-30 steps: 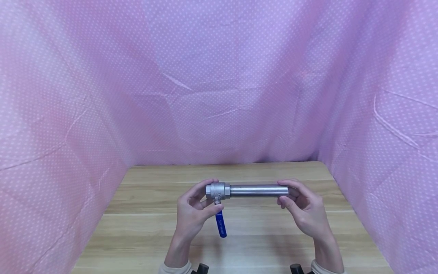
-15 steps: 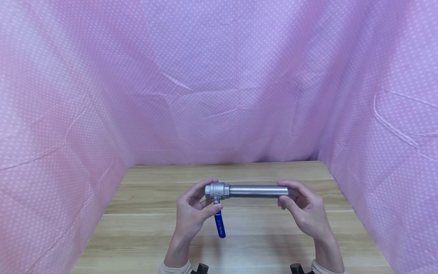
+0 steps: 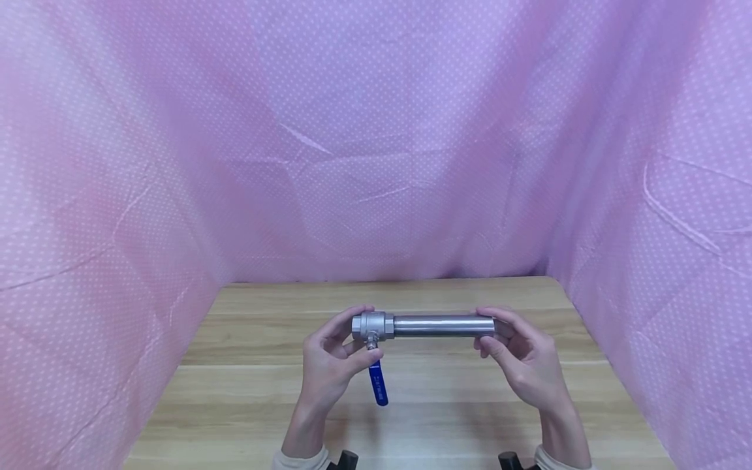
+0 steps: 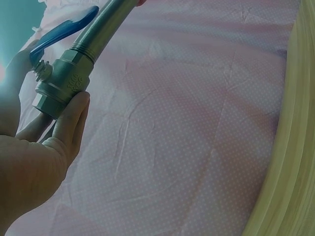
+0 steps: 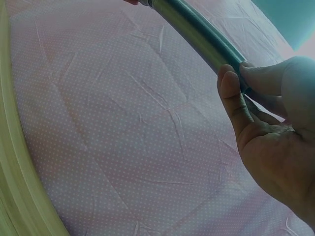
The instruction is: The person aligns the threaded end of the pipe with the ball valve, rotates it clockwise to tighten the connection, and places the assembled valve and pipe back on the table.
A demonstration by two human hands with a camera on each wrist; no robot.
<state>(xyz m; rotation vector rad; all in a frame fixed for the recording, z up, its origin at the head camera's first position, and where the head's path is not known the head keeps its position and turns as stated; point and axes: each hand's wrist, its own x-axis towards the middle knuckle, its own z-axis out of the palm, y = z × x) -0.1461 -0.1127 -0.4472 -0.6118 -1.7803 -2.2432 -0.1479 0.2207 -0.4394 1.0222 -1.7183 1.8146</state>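
A steel pipe (image 3: 443, 325) lies level above the table, screwed into a metal ball valve (image 3: 373, 326) at its left end. The valve's blue lever handle (image 3: 378, 384) hangs down toward me. My left hand (image 3: 329, 365) grips the valve body (image 4: 61, 83) with fingers and thumb curled round it. My right hand (image 3: 525, 362) holds the pipe's right end (image 5: 206, 42), fingers wrapped over it. The pipe's far right tip is hidden by those fingers.
A wooden table (image 3: 411, 418) lies under the hands. Pink dotted cloth (image 3: 376, 163) hangs close on the left, back and right sides. Two dark mounts (image 3: 346, 461) show at the near edge by my sleeves.
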